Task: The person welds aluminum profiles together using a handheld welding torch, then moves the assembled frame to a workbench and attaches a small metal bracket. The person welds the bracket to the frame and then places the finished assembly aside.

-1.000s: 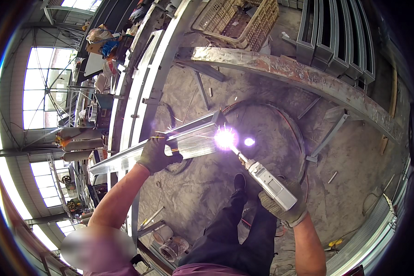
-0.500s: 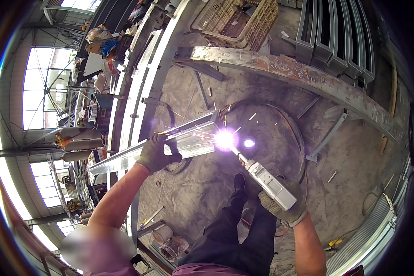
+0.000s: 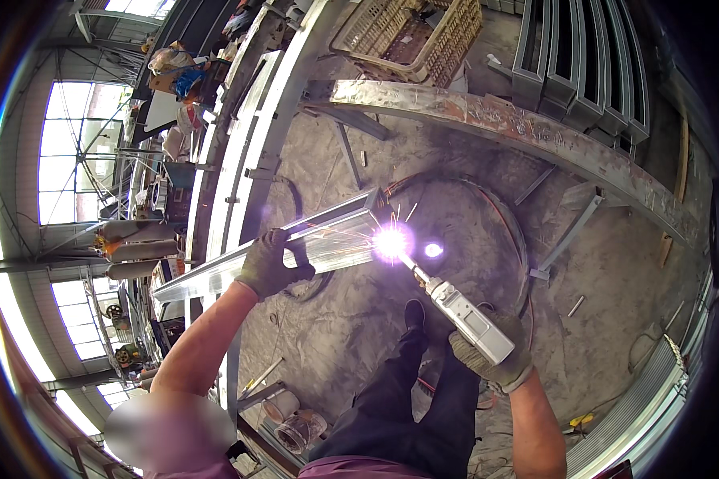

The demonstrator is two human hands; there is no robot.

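Obs.: torch (image 3: 473, 322) alight at end of metal frame (image 3: 339, 246), above floor (image 3: 615, 311).
From my remote post: left hand (image 3: 273, 266) grips the frame, presumably steadying it; right hand (image 3: 497, 353) clasps the torch, apparently angled for reach.

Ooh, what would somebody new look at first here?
The dazzling purple-white glow, mid-picture, at the tip of the pale handheld tool in the right hand. Next, the long silvery metal piece left of it, with the gloved left hand on it.

Ylw plastic crate (image 3: 453, 46) nr mtl frames (image 3: 565, 89)
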